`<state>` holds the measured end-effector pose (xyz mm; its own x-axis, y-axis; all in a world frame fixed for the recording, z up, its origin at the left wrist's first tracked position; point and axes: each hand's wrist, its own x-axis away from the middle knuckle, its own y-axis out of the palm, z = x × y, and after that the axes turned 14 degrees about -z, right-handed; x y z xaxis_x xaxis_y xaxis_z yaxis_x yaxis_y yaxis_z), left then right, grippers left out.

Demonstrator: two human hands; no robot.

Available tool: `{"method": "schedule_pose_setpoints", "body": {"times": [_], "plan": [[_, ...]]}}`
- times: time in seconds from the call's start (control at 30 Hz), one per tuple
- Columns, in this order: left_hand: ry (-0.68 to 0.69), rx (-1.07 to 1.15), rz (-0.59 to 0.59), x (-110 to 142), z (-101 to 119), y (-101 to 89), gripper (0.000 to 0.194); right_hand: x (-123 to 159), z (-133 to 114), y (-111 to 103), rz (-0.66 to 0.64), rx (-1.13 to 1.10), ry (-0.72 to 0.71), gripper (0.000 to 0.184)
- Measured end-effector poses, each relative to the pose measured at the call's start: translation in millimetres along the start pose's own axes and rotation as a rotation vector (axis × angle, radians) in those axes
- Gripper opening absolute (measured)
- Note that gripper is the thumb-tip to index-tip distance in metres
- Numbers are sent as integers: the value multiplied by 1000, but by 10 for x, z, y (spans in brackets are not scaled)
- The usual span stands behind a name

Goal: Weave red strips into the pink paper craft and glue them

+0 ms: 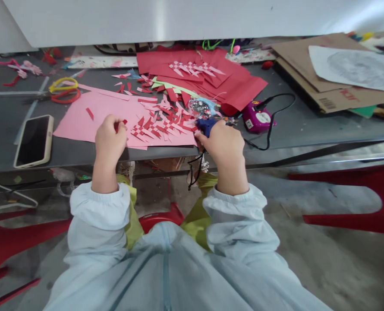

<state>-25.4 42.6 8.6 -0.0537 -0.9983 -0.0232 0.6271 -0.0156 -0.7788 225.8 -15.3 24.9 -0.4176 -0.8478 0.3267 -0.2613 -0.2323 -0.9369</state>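
Note:
My left hand (pixel 109 140) is closed in a pinch on a small red paper strip (pixel 121 124) at the near edge of a pink paper sheet (pixel 91 114). Woven red strips (pixel 159 125) lie on that sheet between my hands. My right hand (pixel 222 142) is wrapped round a dark blue tool (pixel 206 125), its tip at the right end of the weave. A black cord (pixel 195 170) hangs from that hand below the table edge.
A phone (pixel 34 140) lies at the left, scissors (pixel 64 90) behind it. Red paper sheets (pixel 231 82) with a checker weave sit at the back. A magenta device (pixel 256 119) with a black cable and cardboard (pixel 311 73) are at the right. Red chairs stand below.

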Motion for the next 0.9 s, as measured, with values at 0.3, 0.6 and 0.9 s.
{"method": "schedule_pose_setpoints", "body": {"times": [0.3,0.6,0.9], "plan": [[52,-122,-52,60,48,13,33,-100,86,35,-12,48,-10,52],[36,-154,-44,58,56,35,31,-174,212,-11,-2,23,-53,44],[7,-334,-107,29,98,155,24,-75,268,-133,92,-132,29,46]]}}
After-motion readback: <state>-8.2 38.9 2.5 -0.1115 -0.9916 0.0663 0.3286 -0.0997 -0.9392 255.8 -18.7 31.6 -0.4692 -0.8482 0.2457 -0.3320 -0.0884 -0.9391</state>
